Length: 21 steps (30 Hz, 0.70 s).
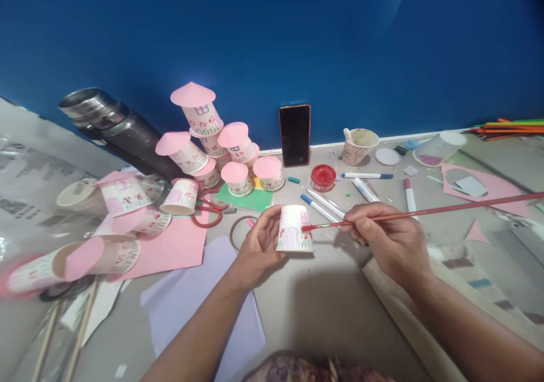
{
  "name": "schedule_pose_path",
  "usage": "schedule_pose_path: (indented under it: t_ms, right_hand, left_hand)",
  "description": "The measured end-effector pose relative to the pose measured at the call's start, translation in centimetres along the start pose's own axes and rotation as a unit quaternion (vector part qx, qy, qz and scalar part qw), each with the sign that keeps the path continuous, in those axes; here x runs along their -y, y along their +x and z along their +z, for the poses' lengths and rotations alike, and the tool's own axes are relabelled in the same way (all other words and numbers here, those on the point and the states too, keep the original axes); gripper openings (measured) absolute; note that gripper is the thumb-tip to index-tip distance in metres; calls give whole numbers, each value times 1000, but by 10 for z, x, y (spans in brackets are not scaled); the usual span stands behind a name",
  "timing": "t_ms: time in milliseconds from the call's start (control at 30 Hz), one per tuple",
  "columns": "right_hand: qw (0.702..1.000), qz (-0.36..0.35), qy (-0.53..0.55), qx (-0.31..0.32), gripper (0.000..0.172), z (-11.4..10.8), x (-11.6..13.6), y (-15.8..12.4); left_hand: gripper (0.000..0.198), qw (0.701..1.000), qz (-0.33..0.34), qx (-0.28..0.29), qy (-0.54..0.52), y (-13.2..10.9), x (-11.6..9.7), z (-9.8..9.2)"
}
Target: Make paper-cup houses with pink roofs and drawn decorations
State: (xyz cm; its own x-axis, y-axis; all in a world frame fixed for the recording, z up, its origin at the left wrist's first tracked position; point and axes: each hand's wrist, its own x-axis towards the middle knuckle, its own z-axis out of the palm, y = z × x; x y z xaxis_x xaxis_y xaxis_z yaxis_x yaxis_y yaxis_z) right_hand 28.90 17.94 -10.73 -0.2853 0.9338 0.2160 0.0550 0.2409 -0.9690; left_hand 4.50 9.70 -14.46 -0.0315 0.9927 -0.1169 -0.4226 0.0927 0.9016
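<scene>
My left hand (259, 246) is wrapped round an upturned white paper cup (294, 229) painted with a purple door and grass. My right hand (389, 240) pinches a long thin red-handled paintbrush (425, 211), whose red-tipped bristles touch the cup's right side. The cup is held just above the grey table (323, 308).
A stack of pink-roofed paper-cup houses (212, 138) stands behind, with more lying at the left. A red paint lid (323, 177), markers (323, 203), scissors (208, 211), a phone (294, 135) against the blue wall, a water cup (359, 145), pink paper (174, 246) and a metal flask (114, 124) surround my hands.
</scene>
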Motion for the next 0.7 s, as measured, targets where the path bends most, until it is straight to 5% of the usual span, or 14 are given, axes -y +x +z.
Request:
schedule_pose_path:
  t_ms: [700]
  right_hand:
    - [998, -46, -24, 24, 18, 1, 11, 4]
  left_hand:
    - [82, 1000, 15, 9, 5, 0, 4, -4]
